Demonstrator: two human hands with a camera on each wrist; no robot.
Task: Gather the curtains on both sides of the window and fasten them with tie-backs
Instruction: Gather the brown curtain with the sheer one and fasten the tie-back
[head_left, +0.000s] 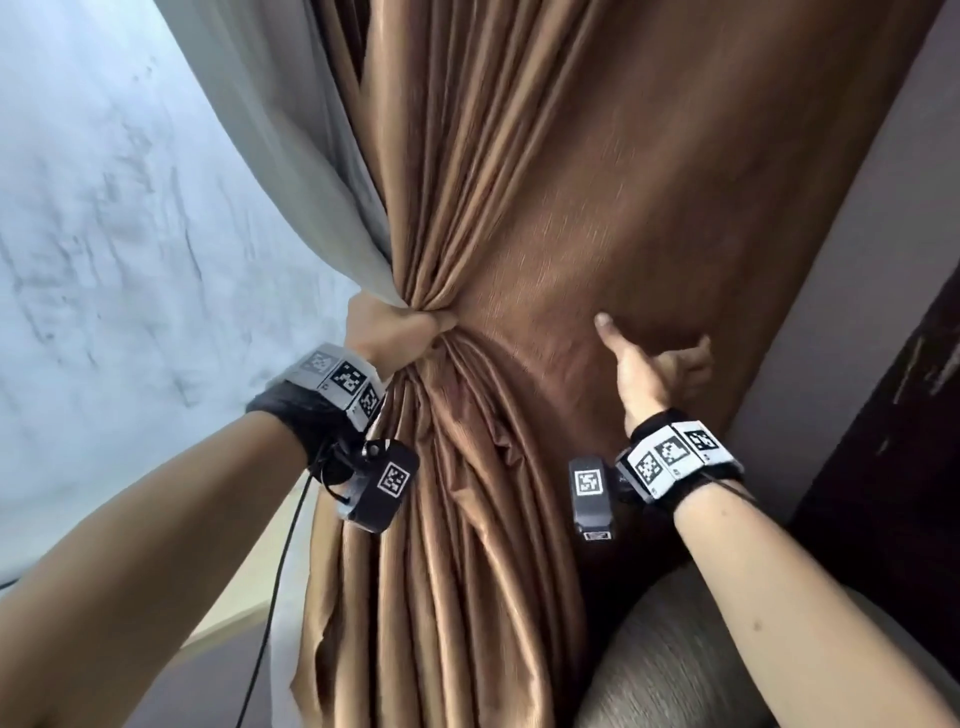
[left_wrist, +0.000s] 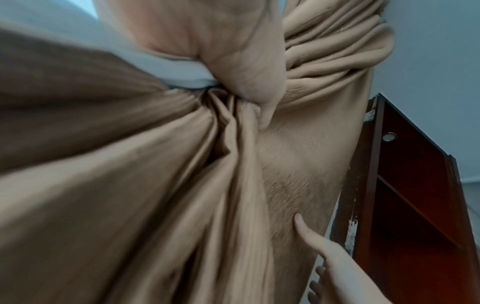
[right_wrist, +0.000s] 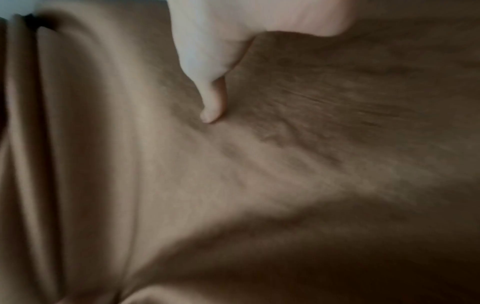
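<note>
A brown curtain (head_left: 571, 182) hangs in front of me with a grey lining (head_left: 311, 156) along its left side. My left hand (head_left: 395, 327) grips both in a tight bunch at mid height, and the folds fan out above and below the fist. The left wrist view shows the same hand (left_wrist: 233, 51) closed round the pleats (left_wrist: 228, 127) and lining (left_wrist: 182, 70). My right hand (head_left: 654, 364) lies on the flat right part of the curtain. Its thumb (right_wrist: 213, 98) presses the fabric (right_wrist: 233, 174), the fingers are bent and hold nothing. No tie-back is in view.
A bright frosted window pane (head_left: 104, 234) fills the left, with a pale sill (head_left: 234, 629) below it. A dark wooden shelf unit (left_wrist: 415, 185) stands close on the right against a pale wall (head_left: 857, 234). A grey upholstered chair back (head_left: 701, 649) sits low in front.
</note>
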